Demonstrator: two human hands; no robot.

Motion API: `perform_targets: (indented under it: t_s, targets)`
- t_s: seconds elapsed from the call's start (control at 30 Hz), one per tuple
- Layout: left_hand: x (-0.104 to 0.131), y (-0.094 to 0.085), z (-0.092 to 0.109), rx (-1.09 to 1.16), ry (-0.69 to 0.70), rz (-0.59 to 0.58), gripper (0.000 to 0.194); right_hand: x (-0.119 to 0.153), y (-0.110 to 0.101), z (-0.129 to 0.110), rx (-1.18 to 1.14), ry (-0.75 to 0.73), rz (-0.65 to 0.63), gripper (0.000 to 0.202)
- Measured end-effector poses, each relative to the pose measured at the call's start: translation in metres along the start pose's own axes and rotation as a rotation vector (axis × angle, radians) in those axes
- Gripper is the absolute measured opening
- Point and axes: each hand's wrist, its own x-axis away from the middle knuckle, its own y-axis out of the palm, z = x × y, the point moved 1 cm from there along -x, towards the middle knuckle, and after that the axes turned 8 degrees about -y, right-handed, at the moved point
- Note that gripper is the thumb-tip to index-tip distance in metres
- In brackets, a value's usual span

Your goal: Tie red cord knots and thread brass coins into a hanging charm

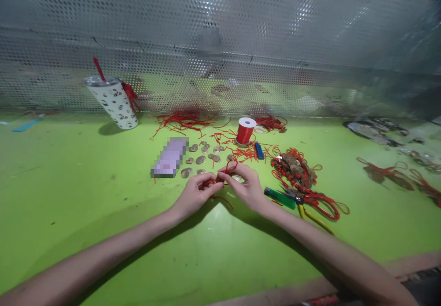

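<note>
My left hand [199, 191] and my right hand [245, 185] meet over the middle of the green table, both closed on a red cord [231, 164]. A loop of the cord rises above my right fingertips, and a loose end hangs below my left hand. Part of the cord is hidden inside my left fingers, so I cannot tell whether a coin is in there. Just beyond my hands lie several round bronze-coloured coins [200, 160], in small groups.
A spool of red cord [245, 132] stands behind cut cord pieces and a blue lighter [259, 151]. To the right are a pile of corded coins [294, 168], a green lighter [279, 197] and yellow-handled pliers [317, 219]. At left are a blurred-out phone [170, 156] and a tumbler [115, 104].
</note>
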Motion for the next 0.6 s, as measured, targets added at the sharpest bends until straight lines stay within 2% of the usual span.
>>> perform_targets:
  t_s: [0.17, 0.33, 0.5, 0.6]
  targets:
    - [-0.001, 0.001, -0.005, -0.01, 0.015, 0.024, 0.027, 0.002, 0.001, 0.003, -0.052, 0.112, -0.005, 0.013]
    - [-0.004, -0.001, -0.006, -0.003, -0.037, -0.041, 0.035, 0.003, -0.001, 0.011, -0.006, 0.085, -0.109, 0.015]
    - [0.0, -0.001, -0.006, -0.026, 0.045, -0.02, 0.032, 0.002, 0.0, 0.016, -0.043, 0.221, -0.09, 0.019]
    - [0.002, 0.001, -0.007, -0.041, 0.046, -0.018, 0.03, 0.002, 0.002, 0.015, -0.09, 0.267, -0.093, 0.021]
